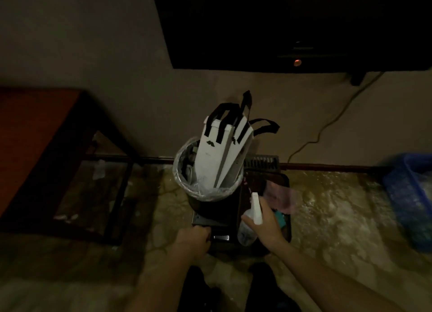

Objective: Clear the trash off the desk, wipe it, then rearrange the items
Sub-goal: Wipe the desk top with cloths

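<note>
Down on the floor against the wall stands a round trash bin (pixel 184 171) lined with clear plastic. White paper bags (pixel 215 155) with black handles stick up out of it, and smaller scraps lie beside them inside. The bin sits on a dark base (pixel 210 218). The left hand (pixel 194 240) has its fingers curled over the near edge of that base, gripping it. Just to the right, the right hand (pixel 266 225) is wrapped round the neck of a spray bottle (pixel 256 208), whose white nozzle points up and away. Behind the bottle a dark tray (pixel 284 176) holds a pink cloth (pixel 280 197) and something teal (pixel 280 218), too dim to make out. A wooden table (pixel 35 129) stands well to the left, and a blue basket (pixel 406 194) to the far right. A cable (pixel 327 127) runs down the wall.
</note>
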A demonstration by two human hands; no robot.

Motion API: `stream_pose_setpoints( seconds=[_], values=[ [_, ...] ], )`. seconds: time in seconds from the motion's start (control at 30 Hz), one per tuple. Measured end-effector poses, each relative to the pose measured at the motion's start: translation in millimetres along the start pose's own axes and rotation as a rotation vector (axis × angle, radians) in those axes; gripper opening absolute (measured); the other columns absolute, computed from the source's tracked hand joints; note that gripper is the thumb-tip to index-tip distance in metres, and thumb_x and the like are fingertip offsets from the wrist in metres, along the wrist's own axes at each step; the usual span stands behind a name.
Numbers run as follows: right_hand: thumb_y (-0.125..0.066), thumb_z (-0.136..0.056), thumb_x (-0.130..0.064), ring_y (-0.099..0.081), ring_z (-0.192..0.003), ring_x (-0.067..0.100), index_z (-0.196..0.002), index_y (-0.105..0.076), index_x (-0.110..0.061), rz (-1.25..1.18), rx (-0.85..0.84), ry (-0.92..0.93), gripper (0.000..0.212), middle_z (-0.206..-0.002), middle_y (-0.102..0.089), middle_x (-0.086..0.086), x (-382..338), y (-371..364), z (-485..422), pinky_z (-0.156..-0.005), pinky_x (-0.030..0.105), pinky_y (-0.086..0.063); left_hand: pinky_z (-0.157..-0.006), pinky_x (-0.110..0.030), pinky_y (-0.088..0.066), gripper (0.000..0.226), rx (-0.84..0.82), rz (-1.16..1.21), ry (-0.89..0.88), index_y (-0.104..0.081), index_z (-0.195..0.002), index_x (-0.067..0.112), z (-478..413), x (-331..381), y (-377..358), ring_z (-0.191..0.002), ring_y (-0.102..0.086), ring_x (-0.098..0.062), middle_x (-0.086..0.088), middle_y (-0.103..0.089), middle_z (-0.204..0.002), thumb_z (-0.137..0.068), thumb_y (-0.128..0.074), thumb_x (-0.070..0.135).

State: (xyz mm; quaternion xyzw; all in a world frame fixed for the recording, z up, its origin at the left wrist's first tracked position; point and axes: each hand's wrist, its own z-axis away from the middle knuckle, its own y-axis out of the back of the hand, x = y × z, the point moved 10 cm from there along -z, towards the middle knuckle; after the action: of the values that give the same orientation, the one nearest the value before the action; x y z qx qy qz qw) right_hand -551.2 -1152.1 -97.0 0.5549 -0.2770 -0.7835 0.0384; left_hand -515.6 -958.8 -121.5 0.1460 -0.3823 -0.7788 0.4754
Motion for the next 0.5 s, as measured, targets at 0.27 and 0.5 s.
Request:
stream_pose_setpoints(
  seconds=[0.27, 0.5],
  values=[
    [-0.077, -0.078, -0.015, -0.05, -0.104, 0.024, -0.124, -0.049, -0.013, 0.02, -0.048, 0.06, 0.054, -0.106, -0.054, 0.0, 34, -14, -55, -0.088, 0.034, -0.041, -0.091, -0.038, -0.043, 0.039, -0.025, 0.003, 0.048, -0.047, -0.129, 0.016, -36, 35, -36, -0.117, -0.053, -0.032, -0.009, -0.054, -0.129, -0.096, -0.047, 0.035],
    [-0.082, -0.071, -0.013, -0.051, -0.106, 0.024, -0.129, -0.048, -0.008, 0.03, -0.04, 0.037, 0.067, -0.114, -0.055, 0.005, 73, -33, -61, -0.089, 0.037, -0.044, -0.091, -0.038, -0.045, 0.039, -0.126, 0.081, 0.042, -0.049, -0.128, 0.016, -58, 38, -75, -0.112, -0.056, -0.03, -0.01, -0.054, -0.129, -0.096, -0.046, 0.039]
  ],
)
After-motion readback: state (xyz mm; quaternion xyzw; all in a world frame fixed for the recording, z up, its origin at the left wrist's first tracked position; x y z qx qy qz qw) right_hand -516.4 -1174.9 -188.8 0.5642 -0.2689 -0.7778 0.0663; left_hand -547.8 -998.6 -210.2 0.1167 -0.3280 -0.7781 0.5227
